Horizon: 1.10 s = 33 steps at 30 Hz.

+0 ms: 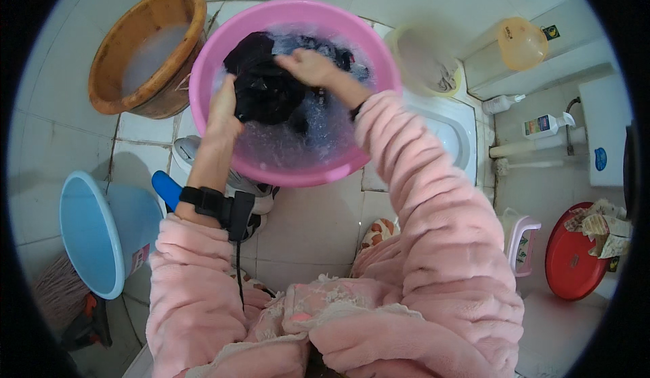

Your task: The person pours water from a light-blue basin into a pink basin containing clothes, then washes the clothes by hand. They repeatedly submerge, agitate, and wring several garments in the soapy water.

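Note:
A large pink basin (365,165) holds sudsy water with dark wet clothes in it. Bunched up above the water is a black garment (261,83); its exact kind does not show. My left hand (223,104) grips its left edge, the fingers mostly hidden behind the cloth. From the right, my right hand (308,68) is closed on the upper part of the same cloth, slightly blurred. More dark clothing (342,58) floats behind my right hand. My left wrist wears a black strap with a small box (237,212) and a cable.
At far left stands a wooden tub (101,83) of cloudy water; nearer is a light blue bucket (88,242). Right of the basin are a pale bucket (409,39) and a squat toilet (450,141). Shoes (257,209) stand against the basin's near side. A red lid (572,263) is at right.

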Tool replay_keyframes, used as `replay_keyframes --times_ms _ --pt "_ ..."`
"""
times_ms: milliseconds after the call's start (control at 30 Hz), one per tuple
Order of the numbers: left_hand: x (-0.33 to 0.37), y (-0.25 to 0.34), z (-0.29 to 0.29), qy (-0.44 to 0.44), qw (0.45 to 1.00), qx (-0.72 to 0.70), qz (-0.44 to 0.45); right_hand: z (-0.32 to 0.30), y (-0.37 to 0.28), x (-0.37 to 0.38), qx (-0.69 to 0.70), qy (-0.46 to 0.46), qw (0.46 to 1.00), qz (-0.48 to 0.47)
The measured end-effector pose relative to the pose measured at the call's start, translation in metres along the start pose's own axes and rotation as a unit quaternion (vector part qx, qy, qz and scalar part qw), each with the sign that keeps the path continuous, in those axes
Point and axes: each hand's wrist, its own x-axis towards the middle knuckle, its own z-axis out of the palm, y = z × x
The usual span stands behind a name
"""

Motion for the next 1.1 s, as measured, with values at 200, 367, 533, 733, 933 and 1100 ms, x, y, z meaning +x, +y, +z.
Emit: replay_keyframes --times_ms 200,367,533,733,933,1100 --pt "-0.018 0.078 -0.016 0.051 0.977 0.130 0.163 -0.021 0.132 0.012 -0.179 -0.010 0.982 0.065" --pt "-0.010 0.069 -0.029 0.000 0.952 0.250 0.176 0.037 0.155 0.033 -0.226 -0.161 0.958 0.074" --pt "0.016 0.050 -0.040 0.010 0.869 0.433 0.239 0.057 0.127 0.013 -0.206 -0.355 0.912 0.026" --pt "0.020 0.023 -0.028 0.161 0.717 0.595 0.325 -0.019 0.047 -0.031 0.147 -0.157 0.960 0.177" --pt "0.020 -0.007 -0.012 0.043 0.819 0.519 0.240 -0.134 0.003 -0.027 0.386 -0.053 0.919 -0.051" --pt "0.025 -0.027 -0.016 -0.069 0.831 0.531 0.153 -0.245 -0.062 -0.010 0.338 0.021 0.933 -0.119"
